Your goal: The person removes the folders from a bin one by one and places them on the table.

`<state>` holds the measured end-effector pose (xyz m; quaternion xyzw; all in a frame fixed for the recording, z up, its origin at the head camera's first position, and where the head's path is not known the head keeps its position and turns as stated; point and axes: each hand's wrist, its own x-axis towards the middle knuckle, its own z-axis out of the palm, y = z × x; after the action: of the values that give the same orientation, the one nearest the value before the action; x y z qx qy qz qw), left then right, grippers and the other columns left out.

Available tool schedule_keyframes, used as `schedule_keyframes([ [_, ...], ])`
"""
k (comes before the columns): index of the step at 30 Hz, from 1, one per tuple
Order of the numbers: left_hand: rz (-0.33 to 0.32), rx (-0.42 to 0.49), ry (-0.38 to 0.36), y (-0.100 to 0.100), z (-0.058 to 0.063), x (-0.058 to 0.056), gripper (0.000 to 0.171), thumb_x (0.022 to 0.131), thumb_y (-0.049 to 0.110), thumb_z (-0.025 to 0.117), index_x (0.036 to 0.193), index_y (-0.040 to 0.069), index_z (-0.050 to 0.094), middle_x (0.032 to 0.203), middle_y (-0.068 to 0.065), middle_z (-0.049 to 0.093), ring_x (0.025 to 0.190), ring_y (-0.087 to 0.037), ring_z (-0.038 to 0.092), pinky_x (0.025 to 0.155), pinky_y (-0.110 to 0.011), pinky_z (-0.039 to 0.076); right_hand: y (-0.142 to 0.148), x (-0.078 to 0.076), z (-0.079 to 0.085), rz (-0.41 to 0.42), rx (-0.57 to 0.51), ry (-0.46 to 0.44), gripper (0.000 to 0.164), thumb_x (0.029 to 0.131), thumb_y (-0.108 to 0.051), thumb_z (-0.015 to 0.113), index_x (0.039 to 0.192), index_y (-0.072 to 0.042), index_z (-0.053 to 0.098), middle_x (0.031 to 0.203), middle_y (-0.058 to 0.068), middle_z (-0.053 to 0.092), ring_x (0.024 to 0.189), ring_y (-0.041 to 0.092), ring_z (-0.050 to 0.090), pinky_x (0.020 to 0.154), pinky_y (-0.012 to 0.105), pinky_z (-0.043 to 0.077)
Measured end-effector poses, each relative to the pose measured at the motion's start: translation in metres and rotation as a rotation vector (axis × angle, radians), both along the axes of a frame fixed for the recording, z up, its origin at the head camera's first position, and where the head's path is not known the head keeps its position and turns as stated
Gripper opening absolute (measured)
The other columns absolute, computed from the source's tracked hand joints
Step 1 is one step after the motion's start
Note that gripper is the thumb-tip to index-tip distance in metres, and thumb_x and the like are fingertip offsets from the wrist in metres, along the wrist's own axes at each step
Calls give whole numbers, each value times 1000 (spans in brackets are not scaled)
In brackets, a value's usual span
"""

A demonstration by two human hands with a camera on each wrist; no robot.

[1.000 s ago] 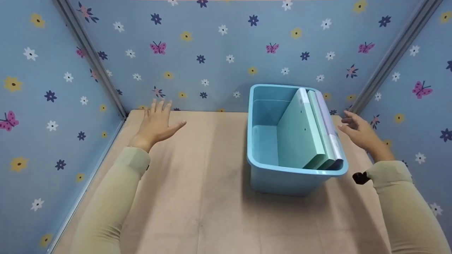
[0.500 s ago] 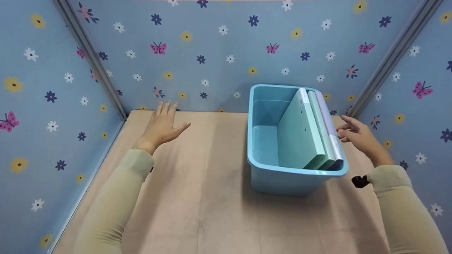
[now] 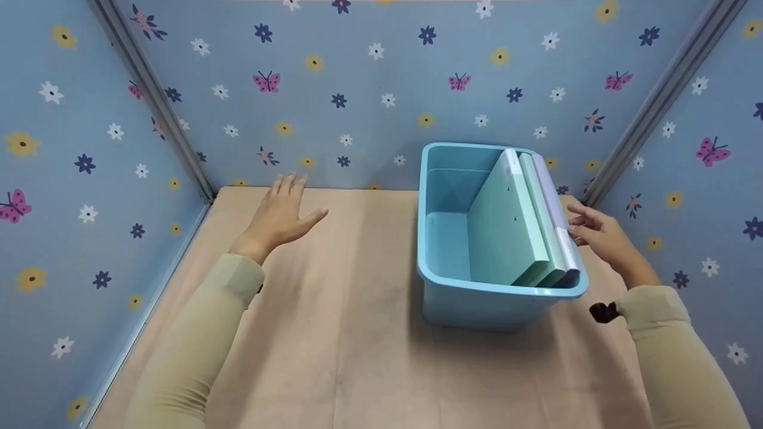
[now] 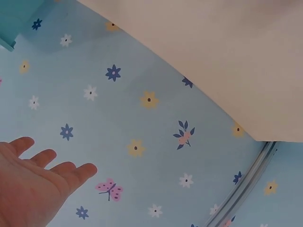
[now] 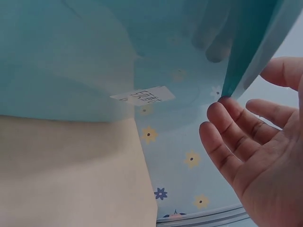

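Note:
A light blue plastic bin [image 3: 477, 307] stands right of the middle in the head view. Inside, against its right wall, two mint-green file binders [image 3: 503, 229] and a lilac binder [image 3: 547, 185] stand on edge. My right hand [image 3: 609, 241] is at the bin's right side, fingers slightly bent. In the right wrist view its fingertips [image 5: 218, 113] meet the edge of the bin's rim [image 5: 236, 85], without a plain grip. Well left of the bin, my left hand [image 3: 275, 220] holds nothing, its fingers extended and thumb spread.
A beige tabletop [image 3: 381, 357] lies under the bin. Blue flowered panels [image 3: 357, 77] enclose the back and both sides, with grey metal posts [image 3: 656, 95] at the corners. A small white label [image 5: 144, 96] with writing is stuck on the bin's outer wall.
My right hand has come down and slightly left to the bin's right rim. My left hand has drifted a little to the right. The bin and binders have stayed put.

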<state>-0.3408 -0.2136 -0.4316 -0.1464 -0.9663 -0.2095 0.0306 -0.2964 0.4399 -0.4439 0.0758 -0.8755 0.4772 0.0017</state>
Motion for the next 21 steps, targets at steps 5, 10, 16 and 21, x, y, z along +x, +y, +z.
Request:
schedule_keyframes([
  [5,-13,4,13,6,1,0,94,107,61,56,173,4,22,179,-28,17,167,-51,8,134,-68,11,-1,1,-2,8,-27,1,58,114,-14,54,163,10,36,106,-24,65,95,-4,64,84,13,58],
  [10,-27,13,14,14,1,1,93,107,60,57,173,4,23,179,-27,19,167,-50,9,134,-68,12,-2,1,-5,12,-53,-15,56,114,-15,54,163,9,37,104,-23,66,94,-3,64,84,13,58],
  [16,-47,10,16,24,5,0,91,107,60,57,173,4,25,179,-26,21,167,-50,12,134,-68,14,-5,2,-6,23,-103,-11,57,114,-15,55,162,10,38,100,-19,67,89,-1,64,83,14,58],
  [21,-57,4,38,31,10,-2,89,107,58,57,172,4,27,178,-26,22,167,-50,14,133,-68,17,-6,3,-6,57,-182,10,55,112,-9,57,161,11,42,97,-15,70,85,0,65,77,16,58],
])
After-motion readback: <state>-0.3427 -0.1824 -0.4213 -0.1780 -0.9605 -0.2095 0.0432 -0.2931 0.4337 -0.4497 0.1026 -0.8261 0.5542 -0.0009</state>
